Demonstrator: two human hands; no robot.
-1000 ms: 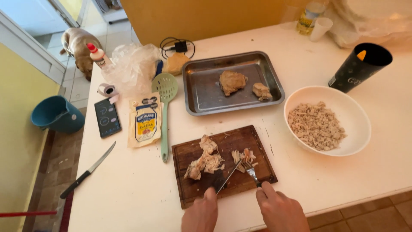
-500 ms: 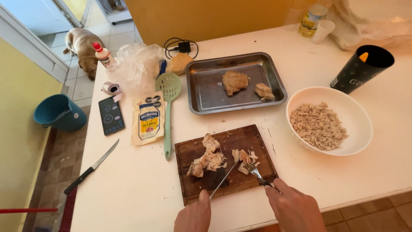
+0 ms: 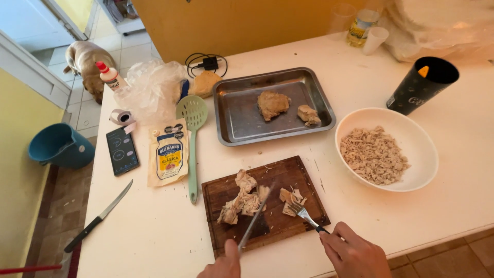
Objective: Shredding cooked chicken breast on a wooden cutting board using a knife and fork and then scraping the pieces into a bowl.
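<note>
A dark wooden cutting board [image 3: 226, 193] lies at the table's near edge with pieces of cooked chicken [image 3: 242, 201] on it. My left hand [image 3: 222, 266] grips a knife [image 3: 256, 219] whose blade slants up across the board beside the meat. My right hand [image 3: 355, 253] holds a fork [image 3: 303, 213] with its tines pressed into a smaller chicken piece [image 3: 289, 195]. A metal baking tray [image 3: 242, 123] behind the board holds two chicken pieces [image 3: 272, 104]. To the right, a white bowl [image 3: 417, 180] is filled with shredded chicken [image 3: 373, 154].
A green slotted spatula [image 3: 192, 134], a sauce pouch [image 3: 168, 158], a phone [image 3: 122, 151] and a second knife [image 3: 98, 216] lie left of the board. A black cup [image 3: 422, 85] stands at the right. A clear plastic bag [image 3: 149, 87] and squeeze bottle [image 3: 109, 76] sit at back left. A dog [image 3: 87, 59] stands on the floor.
The view shifted slightly. My hands with knife and fork have stayed over the chicken on the board, the fork working the right-hand piece.
</note>
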